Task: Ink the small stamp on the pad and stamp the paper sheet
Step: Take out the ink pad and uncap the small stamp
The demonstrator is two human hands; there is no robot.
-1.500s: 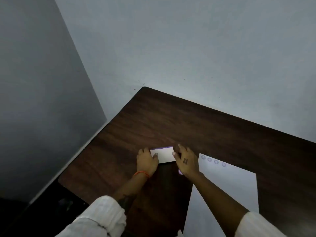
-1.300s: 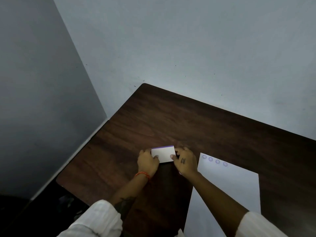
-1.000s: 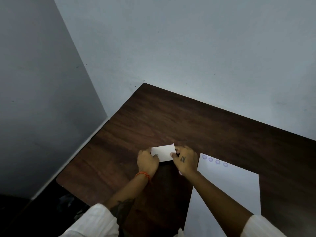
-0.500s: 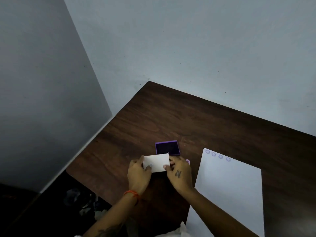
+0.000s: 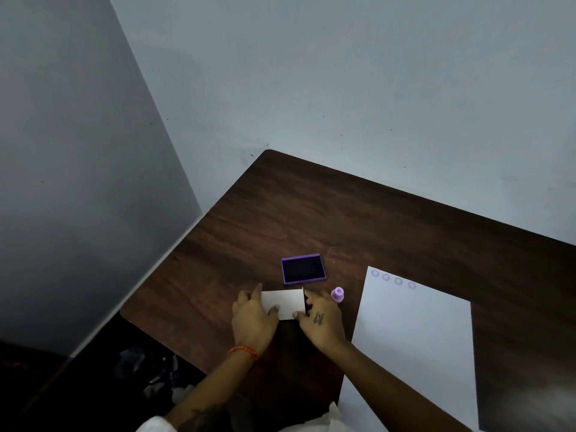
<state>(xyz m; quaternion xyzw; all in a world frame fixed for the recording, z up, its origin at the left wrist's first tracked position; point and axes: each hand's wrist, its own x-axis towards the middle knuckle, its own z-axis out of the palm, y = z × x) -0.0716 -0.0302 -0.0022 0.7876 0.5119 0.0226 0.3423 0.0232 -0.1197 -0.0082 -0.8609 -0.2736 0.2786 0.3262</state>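
Observation:
A purple ink pad (image 5: 303,269) lies uncovered on the dark wooden table (image 5: 358,226), its dark inked face up. Just in front of it both hands hold the pad's white lid (image 5: 285,302): my left hand (image 5: 253,319) grips its left end, my right hand (image 5: 321,322) its right end. A small lilac stamp (image 5: 337,294) stands upright on the table beside my right hand, untouched. The white paper sheet (image 5: 414,347) lies to the right, with a row of several round purple prints along its top edge.
The table sits in a corner, with pale walls behind and to the left. Its left edge (image 5: 162,275) drops to a dark floor with some clutter (image 5: 149,372) below.
The white lid has come off the ink pad and moved toward me in both hands, uncovering the purple pad. The lilac stamp, earlier hidden by my right hand, now shows.

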